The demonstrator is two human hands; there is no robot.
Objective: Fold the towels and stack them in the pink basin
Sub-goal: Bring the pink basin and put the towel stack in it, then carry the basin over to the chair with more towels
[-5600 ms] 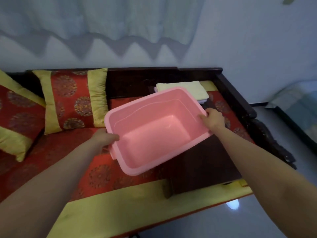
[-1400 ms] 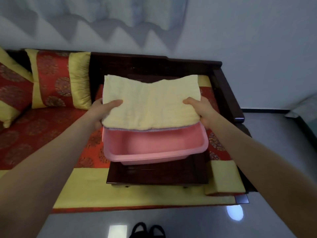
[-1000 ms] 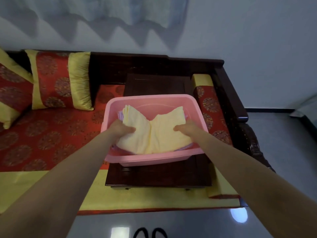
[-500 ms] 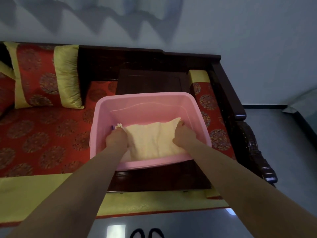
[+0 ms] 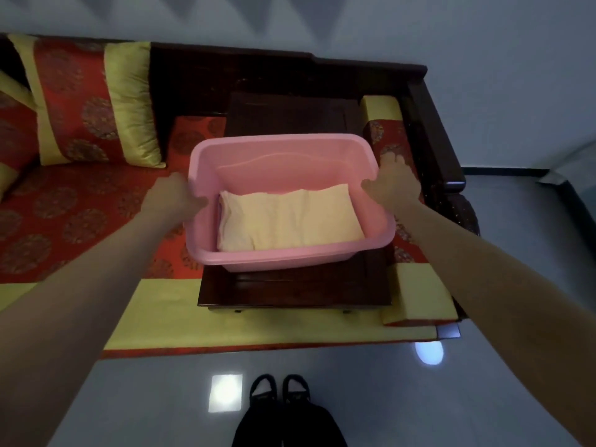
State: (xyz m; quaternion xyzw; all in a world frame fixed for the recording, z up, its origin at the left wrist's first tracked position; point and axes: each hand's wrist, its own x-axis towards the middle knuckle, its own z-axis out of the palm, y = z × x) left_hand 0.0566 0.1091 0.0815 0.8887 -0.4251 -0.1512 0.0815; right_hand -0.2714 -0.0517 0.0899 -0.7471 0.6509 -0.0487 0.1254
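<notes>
Between my left hand [image 5: 179, 197] and right hand [image 5: 392, 186], each grasping a side rim, the basin [image 5: 290, 257] holds the folded towels [image 5: 287, 217] on the tabletop [image 5: 290, 293]. Uneven lifting could tilt it and slump the stack.

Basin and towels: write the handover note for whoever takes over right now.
Left hand grips the basin by its left rim; right hand grips the right rim.
The basin is over the low table; I cannot tell whether it is resting or lifted.
Done: a folded yellow towel lies flat inside, on top; anything beneath it is hidden.
Left: probably only to let go, unless more towels wait out of view.
</notes>
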